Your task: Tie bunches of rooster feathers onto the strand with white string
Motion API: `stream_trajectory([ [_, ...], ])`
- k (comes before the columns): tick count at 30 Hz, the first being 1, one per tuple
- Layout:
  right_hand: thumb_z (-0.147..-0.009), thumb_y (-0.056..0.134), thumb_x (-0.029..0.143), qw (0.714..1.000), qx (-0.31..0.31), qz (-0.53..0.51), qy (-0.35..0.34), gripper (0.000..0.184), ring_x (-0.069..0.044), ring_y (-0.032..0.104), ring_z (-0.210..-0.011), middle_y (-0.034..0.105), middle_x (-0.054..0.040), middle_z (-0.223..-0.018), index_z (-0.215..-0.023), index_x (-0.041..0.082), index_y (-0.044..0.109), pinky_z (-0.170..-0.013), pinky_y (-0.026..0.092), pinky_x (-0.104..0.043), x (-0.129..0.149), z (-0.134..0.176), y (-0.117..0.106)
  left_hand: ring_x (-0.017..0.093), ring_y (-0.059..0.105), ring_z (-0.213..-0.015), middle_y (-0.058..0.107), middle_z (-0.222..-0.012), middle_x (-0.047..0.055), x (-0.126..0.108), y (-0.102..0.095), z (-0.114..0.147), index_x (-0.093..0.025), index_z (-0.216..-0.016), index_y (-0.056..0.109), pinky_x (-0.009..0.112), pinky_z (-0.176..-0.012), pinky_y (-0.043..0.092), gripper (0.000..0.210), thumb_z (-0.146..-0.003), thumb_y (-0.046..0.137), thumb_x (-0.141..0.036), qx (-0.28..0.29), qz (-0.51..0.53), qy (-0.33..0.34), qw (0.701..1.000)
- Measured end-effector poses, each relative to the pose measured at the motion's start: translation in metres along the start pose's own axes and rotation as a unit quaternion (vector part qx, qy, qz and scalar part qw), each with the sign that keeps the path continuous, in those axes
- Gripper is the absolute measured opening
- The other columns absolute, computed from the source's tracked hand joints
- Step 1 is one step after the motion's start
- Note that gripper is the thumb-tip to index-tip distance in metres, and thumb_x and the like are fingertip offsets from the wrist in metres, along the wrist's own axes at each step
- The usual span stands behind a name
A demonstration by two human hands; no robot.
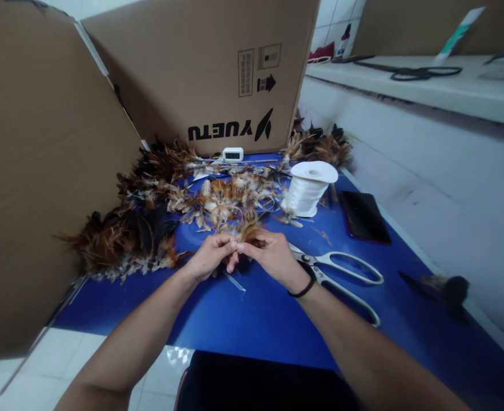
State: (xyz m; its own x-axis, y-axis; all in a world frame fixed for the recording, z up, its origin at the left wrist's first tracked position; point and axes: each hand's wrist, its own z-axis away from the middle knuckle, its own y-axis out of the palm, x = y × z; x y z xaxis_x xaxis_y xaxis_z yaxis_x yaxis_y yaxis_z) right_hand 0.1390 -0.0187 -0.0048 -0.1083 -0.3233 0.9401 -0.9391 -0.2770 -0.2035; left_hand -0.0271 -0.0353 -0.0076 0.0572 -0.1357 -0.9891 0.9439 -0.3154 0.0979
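Note:
My left hand (211, 257) and my right hand (273, 254) meet over the blue table, fingertips pinched together. Brown feathers (249, 227) stick up from between the fingers, mostly on the right hand's side. Below the left hand hangs the loose end of a thin clear ribbon (235, 281); where it runs inside the grip is hidden. Silver scissors (320, 260) lie with their blades passing behind my right wrist, handles spread apart. Just beyond the hands is a loose heap of brown and white feathers (226, 197). A white spool (306, 191) wound with ribbon stands upright behind my right hand.
Bundles of dark brown feathers (119, 242) lie along the left, against a cardboard box (200, 68). A small white digital display (233, 154) stands at the back. On the right rest a black phone (365, 217) and a dark feather piece (452, 290). Black scissors (425, 73) lie on the ledge.

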Motion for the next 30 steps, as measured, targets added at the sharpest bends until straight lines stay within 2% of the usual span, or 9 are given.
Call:
stream_trajectory([
  [4, -0.072, 0.067, 0.039, 1.000, -0.002, -0.017, 0.025, 0.026, -0.013, 0.053, -0.059, 0.062, -0.0019, -0.062, -0.065, 0.015, 0.066, -0.057, 0.041, -0.026, 0.003, 0.000, 0.001, 0.005, 0.048, -0.037, 0.055, -0.050, -0.002, 0.000, 0.000, 0.001, -0.012, -0.064, 0.056, 0.017, -0.043, 0.037, 0.034, -0.078, 0.064, -0.042, 0.006, 0.006, -0.010, 1.000],
  [7, -0.068, 0.070, 0.042, 0.995, -0.012, -0.068, 0.069, 0.029, -0.011, 0.049, -0.055, 0.060, -0.0007, -0.058, -0.061, 0.015, 0.064, -0.053, 0.038, -0.025, 0.007, -0.001, 0.002, 0.006, 0.051, -0.040, 0.057, -0.054, -0.001, 0.000, -0.001, 0.001, -0.011, -0.067, 0.058, 0.018, -0.045, 0.039, 0.033, -0.078, 0.064, -0.041, 0.004, 0.023, -0.010, 1.000],
  [11, -0.063, 0.073, 0.043, 0.974, -0.018, -0.172, 0.150, 0.032, -0.008, 0.042, -0.047, 0.055, 0.0020, -0.051, -0.060, 0.014, 0.060, -0.046, 0.032, -0.024, 0.010, -0.001, 0.003, 0.008, 0.056, -0.047, 0.062, -0.066, 0.002, 0.000, -0.001, 0.002, -0.011, -0.079, 0.063, 0.020, -0.049, 0.044, 0.027, -0.076, 0.068, -0.037, 0.016, 0.046, 0.010, 0.999],
  [14, -0.061, 0.075, 0.043, 0.960, -0.018, -0.214, 0.181, 0.034, -0.006, 0.040, -0.044, 0.051, 0.0037, -0.049, -0.060, 0.014, 0.058, -0.045, 0.030, -0.023, 0.012, -0.001, 0.003, 0.008, 0.056, -0.048, 0.063, -0.067, 0.002, 0.000, -0.001, 0.002, -0.011, -0.080, 0.065, 0.020, -0.050, 0.045, 0.024, -0.073, 0.071, -0.033, 0.008, 0.042, 0.028, 0.999],
  [20, -0.060, 0.076, 0.043, 0.947, -0.002, -0.259, 0.193, 0.035, -0.005, 0.040, -0.044, 0.051, 0.0043, -0.049, -0.061, 0.014, 0.056, -0.045, 0.029, -0.022, 0.011, 0.000, 0.005, 0.008, 0.056, -0.046, 0.064, -0.063, 0.002, 0.003, -0.001, 0.000, -0.011, -0.077, 0.065, 0.021, -0.051, 0.046, 0.026, -0.074, 0.070, -0.036, -0.015, 0.014, 0.040, 0.999],
  [30, -0.061, 0.075, 0.045, 0.957, -0.015, -0.233, 0.172, 0.035, -0.006, 0.039, -0.044, 0.052, 0.0043, -0.048, -0.060, 0.014, 0.057, -0.044, 0.028, -0.022, 0.004, 0.000, 0.007, 0.007, 0.054, -0.044, 0.063, -0.061, 0.001, 0.002, 0.003, 0.000, -0.011, -0.072, 0.064, 0.020, -0.047, 0.043, 0.030, -0.070, 0.072, -0.039, -0.037, 0.021, 0.031, 0.999],
])
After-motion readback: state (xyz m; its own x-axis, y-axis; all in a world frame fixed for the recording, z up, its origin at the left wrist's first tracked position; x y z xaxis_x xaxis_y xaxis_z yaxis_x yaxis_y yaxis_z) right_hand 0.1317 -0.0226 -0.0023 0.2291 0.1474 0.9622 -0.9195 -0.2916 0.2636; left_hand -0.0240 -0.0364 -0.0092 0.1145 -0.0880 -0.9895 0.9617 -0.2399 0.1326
